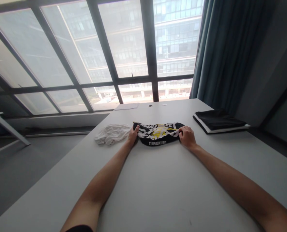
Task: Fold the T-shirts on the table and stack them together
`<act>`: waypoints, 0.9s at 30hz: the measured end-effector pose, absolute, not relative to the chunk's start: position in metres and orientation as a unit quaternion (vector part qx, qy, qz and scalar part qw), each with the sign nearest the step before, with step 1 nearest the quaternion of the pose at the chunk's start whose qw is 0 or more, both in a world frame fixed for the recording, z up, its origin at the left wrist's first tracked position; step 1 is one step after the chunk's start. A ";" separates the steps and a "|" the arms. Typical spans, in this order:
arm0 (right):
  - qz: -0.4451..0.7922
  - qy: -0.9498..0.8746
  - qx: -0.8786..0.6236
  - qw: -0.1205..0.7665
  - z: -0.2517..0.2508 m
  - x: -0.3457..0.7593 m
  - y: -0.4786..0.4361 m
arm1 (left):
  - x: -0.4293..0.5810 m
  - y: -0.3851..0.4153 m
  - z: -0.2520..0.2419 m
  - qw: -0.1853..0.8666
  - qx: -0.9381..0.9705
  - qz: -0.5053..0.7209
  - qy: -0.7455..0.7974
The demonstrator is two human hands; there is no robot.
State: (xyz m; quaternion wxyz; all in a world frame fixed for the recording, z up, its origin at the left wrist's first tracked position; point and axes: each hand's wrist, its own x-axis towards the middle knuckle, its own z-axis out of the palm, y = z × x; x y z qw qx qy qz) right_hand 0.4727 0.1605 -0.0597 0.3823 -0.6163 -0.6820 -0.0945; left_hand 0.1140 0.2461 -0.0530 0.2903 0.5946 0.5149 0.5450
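A black garment with white and yellow print and white lettering lies flat on the white table, far out in front of me. My left hand pinches its left end, fingers closed on the cloth. My right hand grips its right end the same way. Both arms are stretched out over the table.
A crumpled white garment lies just left of my left hand. A folded black cloth on a white board sits at the right. A sheet of paper lies at the far edge below the window. A curtain hangs at the right.
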 end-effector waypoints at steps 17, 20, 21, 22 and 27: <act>-0.066 -0.789 -0.508 0.339 -0.057 0.459 0.149 | 0.140 0.221 -0.044 -0.015 0.824 0.255 0.506; -0.071 -0.780 -0.526 0.333 -0.060 0.462 0.152 | 0.143 0.224 -0.050 0.033 0.825 0.197 0.529; -0.063 -0.782 -0.532 0.317 -0.061 0.462 0.153 | 0.142 0.225 -0.052 0.038 0.825 0.193 0.530; -0.052 -0.785 -0.540 0.298 -0.062 0.463 0.153 | 0.142 0.226 -0.053 0.036 0.825 0.194 0.529; -0.056 -0.777 -0.579 0.241 -0.059 0.459 0.150 | 0.143 0.222 -0.052 -0.009 0.823 0.197 0.533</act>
